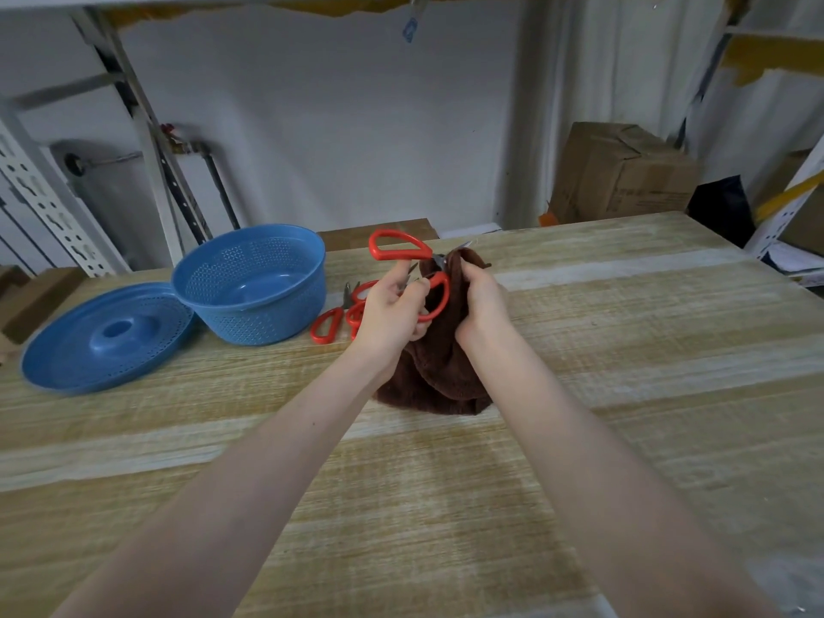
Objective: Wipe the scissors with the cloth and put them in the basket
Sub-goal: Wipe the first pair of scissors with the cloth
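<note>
- My left hand [392,314] grips the red scissors [399,245] by a handle.
- My right hand [484,305] clutches the brown cloth [439,376] round the blades.
- The blue basket [249,283] sits at ten o'clock.

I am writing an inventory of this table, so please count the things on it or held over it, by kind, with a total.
Blue basket: 1
Blue lid: 1
Brown cloth: 1
Red-handled scissors: at least 3, namely held scissors 1 and table scissors 2 or more, partly hidden behind the left hand
Total: at least 6
</note>
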`<state>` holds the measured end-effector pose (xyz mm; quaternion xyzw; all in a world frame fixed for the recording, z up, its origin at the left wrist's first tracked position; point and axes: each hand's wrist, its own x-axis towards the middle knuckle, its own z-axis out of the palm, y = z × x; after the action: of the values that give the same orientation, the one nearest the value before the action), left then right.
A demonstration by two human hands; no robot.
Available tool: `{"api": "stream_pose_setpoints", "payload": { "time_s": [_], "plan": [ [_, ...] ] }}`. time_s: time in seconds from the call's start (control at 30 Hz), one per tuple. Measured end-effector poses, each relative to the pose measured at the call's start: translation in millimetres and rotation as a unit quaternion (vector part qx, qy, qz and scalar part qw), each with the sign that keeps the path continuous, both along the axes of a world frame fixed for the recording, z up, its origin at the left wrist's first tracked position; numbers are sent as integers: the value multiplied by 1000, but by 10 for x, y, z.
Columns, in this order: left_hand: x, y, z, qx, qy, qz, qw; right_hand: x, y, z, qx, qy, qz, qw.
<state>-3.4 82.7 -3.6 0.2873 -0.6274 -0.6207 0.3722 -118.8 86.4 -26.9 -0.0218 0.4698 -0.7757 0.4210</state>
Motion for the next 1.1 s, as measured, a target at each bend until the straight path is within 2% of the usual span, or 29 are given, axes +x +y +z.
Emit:
{"api": "stream_pose_setpoints", "payload": {
  "time_s": [0.2,0.63,0.97,1.1],
  "plan": [
    [5,-51,-49,21,-3,3,1000,-4,-29,-47,3,-18,-6,1000],
    [43,-162,-63,37,-15,13,999,-188,-111,-130,76,19,27,997],
    [49,-143,-63,35,14,-15,999,-72,30,-4,59,27,25,998],
    [55,-102,-91,105,54,-9,993,40,49,90,75,71,37,994]
  ]
}}
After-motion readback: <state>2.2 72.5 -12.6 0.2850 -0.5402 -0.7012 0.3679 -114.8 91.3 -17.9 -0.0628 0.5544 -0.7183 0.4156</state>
